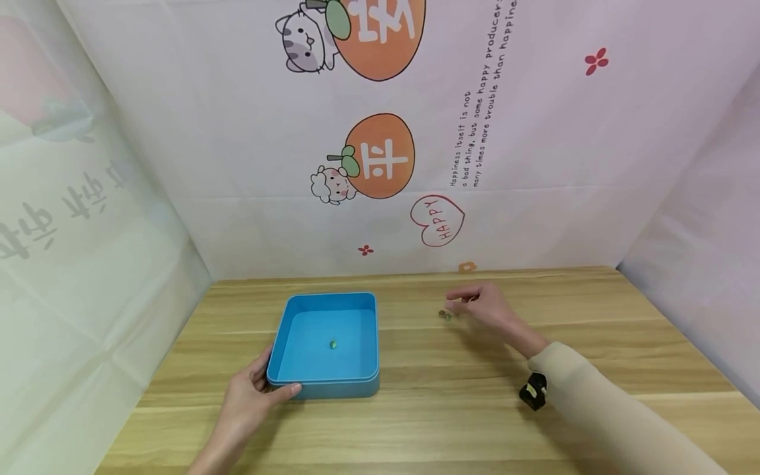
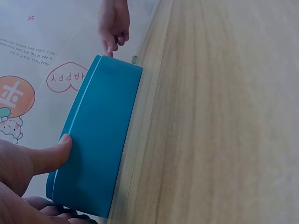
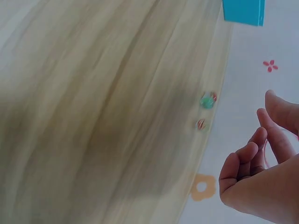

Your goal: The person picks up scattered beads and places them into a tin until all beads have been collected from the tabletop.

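My left hand [image 1: 246, 396] grips the near left corner of a square blue box [image 1: 341, 390]; its thumb lies on the front wall, fingers along the left side. One green glass marble [image 1: 333, 344] sits on the box floor. To the right, my right hand [image 1: 487, 307] hovers beside a few small marbles on the table. The right wrist view shows a green marble [image 3: 206, 101] with a red-streaked one [image 3: 214, 96] close behind it, and a red-striped marble [image 3: 201, 124] slightly apart. Thumb and index finger have a gap between them, with nothing visible there; the other fingers curl loosely.
The wood-grain table [image 1: 439, 422] meets a printed white cloth [image 1: 255, 132] at its back edge, and more cloth hangs at both sides. A black device [image 1: 533, 391] is strapped at my right wrist, by the pale sleeve [image 1: 594, 402].
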`<action>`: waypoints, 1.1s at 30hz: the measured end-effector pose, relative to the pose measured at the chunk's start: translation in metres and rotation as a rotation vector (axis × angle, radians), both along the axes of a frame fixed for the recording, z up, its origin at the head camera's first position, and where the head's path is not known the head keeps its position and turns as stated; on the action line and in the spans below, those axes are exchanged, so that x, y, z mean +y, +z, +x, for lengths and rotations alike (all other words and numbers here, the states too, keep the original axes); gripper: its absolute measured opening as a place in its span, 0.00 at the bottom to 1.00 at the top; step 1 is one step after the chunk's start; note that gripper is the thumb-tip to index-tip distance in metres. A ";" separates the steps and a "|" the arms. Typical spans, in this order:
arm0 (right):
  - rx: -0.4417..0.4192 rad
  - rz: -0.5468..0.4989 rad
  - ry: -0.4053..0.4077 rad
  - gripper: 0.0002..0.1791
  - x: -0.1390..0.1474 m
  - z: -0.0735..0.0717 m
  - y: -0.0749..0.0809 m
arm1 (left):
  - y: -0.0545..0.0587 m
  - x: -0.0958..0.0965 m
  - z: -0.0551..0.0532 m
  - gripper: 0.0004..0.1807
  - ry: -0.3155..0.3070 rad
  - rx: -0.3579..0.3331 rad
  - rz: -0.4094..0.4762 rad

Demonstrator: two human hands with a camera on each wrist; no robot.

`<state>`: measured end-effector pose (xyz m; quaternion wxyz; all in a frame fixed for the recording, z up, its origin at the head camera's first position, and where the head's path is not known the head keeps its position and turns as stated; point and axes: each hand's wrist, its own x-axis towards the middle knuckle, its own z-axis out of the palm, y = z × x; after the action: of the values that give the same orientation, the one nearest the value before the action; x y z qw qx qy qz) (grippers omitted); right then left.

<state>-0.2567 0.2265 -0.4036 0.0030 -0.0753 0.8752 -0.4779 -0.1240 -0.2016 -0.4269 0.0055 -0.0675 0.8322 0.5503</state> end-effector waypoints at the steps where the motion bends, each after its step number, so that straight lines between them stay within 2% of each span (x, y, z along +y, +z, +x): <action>1: -0.005 0.004 -0.003 0.17 0.002 0.000 0.000 | 0.000 0.000 0.000 0.57 0.000 -0.001 0.001; 18: -0.042 0.055 -0.037 0.19 0.022 -0.003 -0.011 | 0.000 0.000 0.000 0.57 0.000 -0.019 -0.003; 33: -0.092 0.074 -0.043 0.18 0.023 -0.008 -0.019 | 0.000 0.000 0.001 0.56 0.000 -0.010 -0.002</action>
<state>-0.2644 0.2499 -0.4224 0.0359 -0.0343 0.8925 -0.4482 -0.1233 -0.2015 -0.4268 0.0094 -0.0701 0.8328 0.5491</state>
